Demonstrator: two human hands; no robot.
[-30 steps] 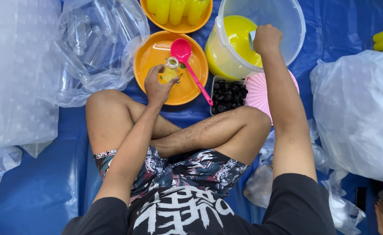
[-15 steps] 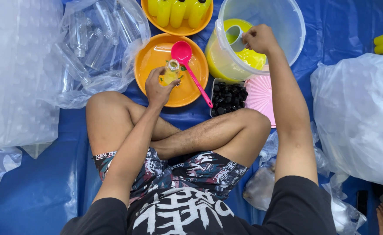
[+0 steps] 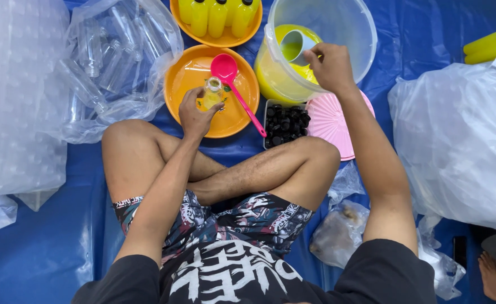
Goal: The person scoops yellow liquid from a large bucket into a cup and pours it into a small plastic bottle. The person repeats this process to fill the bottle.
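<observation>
- The left hand (image 3: 194, 115) has its fingers wrapped round a small clear bottle (image 3: 212, 94), holding it over the orange bowl (image 3: 187, 76); the bottle stands upright, its long axis vertical and its open mouth facing up at the camera, with some yellow liquid inside.
- A pink funnel (image 3: 225, 68) lies in the same bowl, its cup just beside the bottle mouth and its long stem pointing down and to the right, past the bowl's rim.
- The right hand (image 3: 331, 66) has its fingers closed on the handle of a pale scoop cup (image 3: 294, 45), tilted, with its mouth turned towards the upper left, inside the clear bucket (image 3: 366, 39).
- The bucket holds yellow liquid in its lower part.
- A second orange bowl (image 3: 225, 39) above holds filled yellow bottles (image 3: 217, 16) with dark caps.
- A small tray of black caps (image 3: 285, 119) sits by the knee, touching a pink lid (image 3: 331, 121).
- A clear bag (image 3: 113, 56) on the left holds empty bottles.
</observation>
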